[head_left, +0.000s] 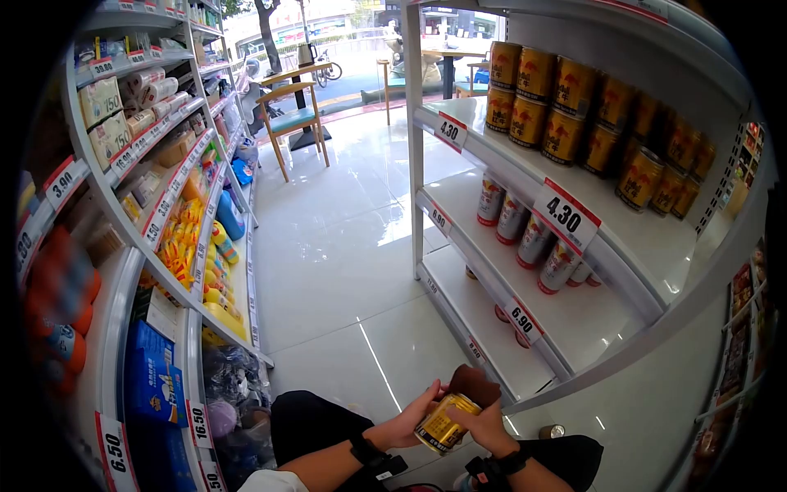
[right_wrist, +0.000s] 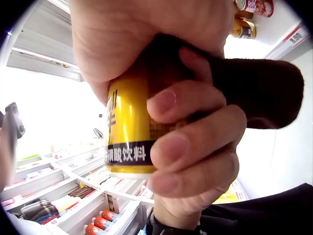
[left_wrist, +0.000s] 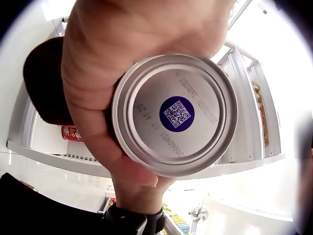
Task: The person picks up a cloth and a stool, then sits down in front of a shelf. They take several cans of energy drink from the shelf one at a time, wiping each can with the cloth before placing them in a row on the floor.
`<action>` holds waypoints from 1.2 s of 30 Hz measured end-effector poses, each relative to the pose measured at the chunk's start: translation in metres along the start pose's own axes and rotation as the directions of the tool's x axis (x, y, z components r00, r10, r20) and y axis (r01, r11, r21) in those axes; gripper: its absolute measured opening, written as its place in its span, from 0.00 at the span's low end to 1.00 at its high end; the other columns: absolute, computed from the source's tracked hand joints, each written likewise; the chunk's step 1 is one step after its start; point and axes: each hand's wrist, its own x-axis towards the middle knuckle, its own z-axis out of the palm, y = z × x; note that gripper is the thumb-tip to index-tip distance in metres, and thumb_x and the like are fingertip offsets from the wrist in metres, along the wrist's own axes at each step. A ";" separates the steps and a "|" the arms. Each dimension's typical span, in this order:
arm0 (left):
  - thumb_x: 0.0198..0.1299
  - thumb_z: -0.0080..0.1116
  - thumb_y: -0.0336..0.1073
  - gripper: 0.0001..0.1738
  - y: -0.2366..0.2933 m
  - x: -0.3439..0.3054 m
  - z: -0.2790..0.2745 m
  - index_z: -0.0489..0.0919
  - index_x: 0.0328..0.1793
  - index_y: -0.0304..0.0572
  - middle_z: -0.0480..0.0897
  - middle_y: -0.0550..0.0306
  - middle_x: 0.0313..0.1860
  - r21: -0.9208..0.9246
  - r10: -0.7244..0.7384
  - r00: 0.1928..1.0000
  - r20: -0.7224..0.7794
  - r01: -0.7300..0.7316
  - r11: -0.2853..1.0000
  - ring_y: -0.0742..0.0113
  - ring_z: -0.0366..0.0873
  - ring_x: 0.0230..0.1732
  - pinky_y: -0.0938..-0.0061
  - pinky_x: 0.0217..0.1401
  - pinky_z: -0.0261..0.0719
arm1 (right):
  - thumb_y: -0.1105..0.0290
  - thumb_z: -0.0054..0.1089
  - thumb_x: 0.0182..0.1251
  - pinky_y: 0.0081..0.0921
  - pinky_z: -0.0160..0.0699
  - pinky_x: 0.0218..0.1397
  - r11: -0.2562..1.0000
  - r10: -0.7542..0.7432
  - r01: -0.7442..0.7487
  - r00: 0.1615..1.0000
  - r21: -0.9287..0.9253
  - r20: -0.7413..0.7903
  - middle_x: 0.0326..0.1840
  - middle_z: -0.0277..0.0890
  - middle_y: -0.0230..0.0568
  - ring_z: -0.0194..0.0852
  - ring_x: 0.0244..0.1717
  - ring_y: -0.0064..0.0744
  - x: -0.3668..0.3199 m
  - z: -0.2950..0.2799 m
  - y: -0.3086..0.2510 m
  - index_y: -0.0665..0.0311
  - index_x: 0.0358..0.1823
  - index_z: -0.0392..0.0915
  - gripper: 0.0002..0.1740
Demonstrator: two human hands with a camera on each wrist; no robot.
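In the head view a gold drink can (head_left: 443, 425) lies tilted between both hands, low in the middle. The left hand (head_left: 407, 425) grips its left side. On its right side the right hand (head_left: 490, 428) holds the can, with a dark brown cloth (head_left: 471, 384) bunched at its upper end. The left wrist view shows the can's silver bottom (left_wrist: 177, 113), with a round blue code label. Fingers curl round the can's yellow side (right_wrist: 128, 122) in the right wrist view, where the cloth (right_wrist: 264, 93) sticks out to the right. The can's top is hidden.
At right, a white shelf (head_left: 492, 156) bears stacked gold cans (head_left: 562, 135), with silver cans (head_left: 534, 240) one level below. Another can (head_left: 552, 430) stands low beside the right knee. Stocked shelves (head_left: 156, 139) line the left; a chair (head_left: 293, 120) stands ahead.
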 end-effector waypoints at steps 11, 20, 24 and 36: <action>0.69 0.52 0.60 0.34 0.003 0.006 0.008 0.68 0.67 0.39 0.80 0.50 0.53 0.115 0.034 0.989 0.143 -0.050 0.992 0.57 0.84 0.50 0.56 0.48 0.87 | 0.79 0.68 0.59 0.28 0.80 0.57 0.999 -0.043 0.045 0.970 0.003 -0.240 0.53 0.79 0.44 0.80 0.53 0.31 -0.002 0.001 -0.009 0.72 0.52 0.75 0.19; 0.56 0.72 0.40 0.33 0.009 0.001 0.022 0.71 0.65 0.37 0.81 0.53 0.52 0.626 0.288 0.954 0.080 -0.273 0.730 0.63 0.82 0.51 0.68 0.55 0.81 | 0.82 0.62 0.57 0.34 0.71 0.68 0.989 -0.114 0.105 0.990 -0.105 -0.080 0.61 0.75 0.46 0.73 0.62 0.35 -0.004 -0.004 -0.027 0.71 0.59 0.72 0.25; 0.47 0.75 0.45 0.38 0.022 -0.011 0.043 0.73 0.62 0.39 0.82 0.49 0.50 0.979 0.526 0.841 0.125 -0.190 0.072 0.53 0.83 0.47 0.64 0.53 0.81 | 0.71 0.66 0.64 0.34 0.76 0.59 0.851 -0.248 0.217 0.969 -0.478 -0.002 0.55 0.78 0.46 0.79 0.55 0.40 -0.003 -0.011 -0.013 0.68 0.58 0.73 0.23; 0.43 0.75 0.52 0.39 0.013 -0.001 0.019 0.74 0.60 0.42 0.84 0.47 0.47 0.987 0.806 0.592 -0.013 0.135 -0.083 0.44 0.84 0.44 0.60 0.47 0.83 | 0.76 0.61 0.66 0.34 0.78 0.55 0.867 -0.279 0.167 0.943 -0.470 -0.180 0.49 0.81 0.51 0.83 0.49 0.45 0.005 0.007 0.013 0.71 0.50 0.80 0.12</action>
